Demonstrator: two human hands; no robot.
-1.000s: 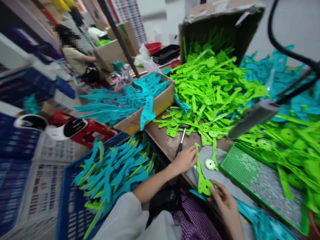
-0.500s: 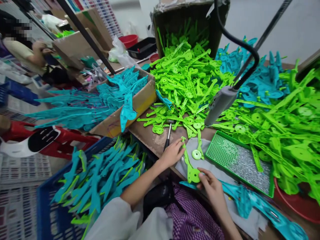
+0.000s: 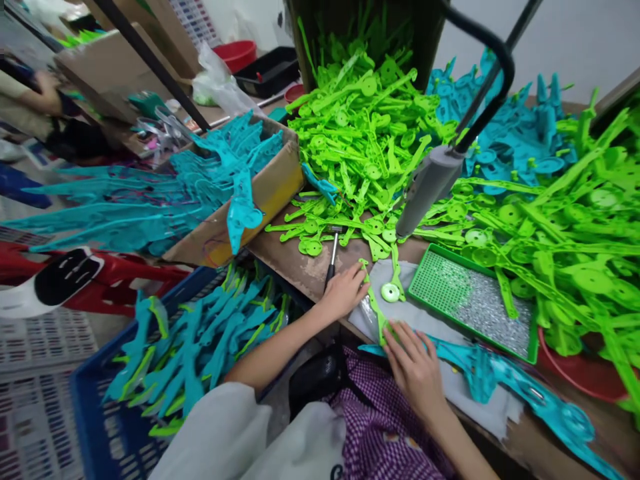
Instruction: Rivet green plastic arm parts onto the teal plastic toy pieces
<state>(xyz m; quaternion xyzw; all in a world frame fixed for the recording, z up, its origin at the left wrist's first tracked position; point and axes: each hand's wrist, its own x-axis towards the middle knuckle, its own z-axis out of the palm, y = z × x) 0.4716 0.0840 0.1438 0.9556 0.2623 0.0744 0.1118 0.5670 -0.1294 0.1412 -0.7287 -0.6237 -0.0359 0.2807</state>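
A long light-green plastic part (image 3: 376,308) with a thin upper arm and a wider lower end lies at the near edge of the bench. My left hand (image 3: 345,292) has its fingers closed on the upper length of it. Over the lower end rests my right hand (image 3: 413,357), fingers stretched out and lying flat, hiding most of that end. Beside it, on a grey cloth (image 3: 457,390), is a long teal plastic part (image 3: 483,373). Another green part with a round disc (image 3: 391,292) sits just beyond. A hammer (image 3: 334,257) lies past my left hand.
A green tray (image 3: 450,293) holds small shiny metal pieces. Green parts (image 3: 370,127) pile up behind, below a grey tool head (image 3: 430,190) on a stand. Teal parts fill a cardboard box (image 3: 273,193); a blue crate (image 3: 95,407) holds joined parts. A red basin (image 3: 580,373) stands right.
My right hand has gone from holding the green part's lower end by its edge to lying flat over it. My left hand stays at the upper end. The view has shifted slightly.
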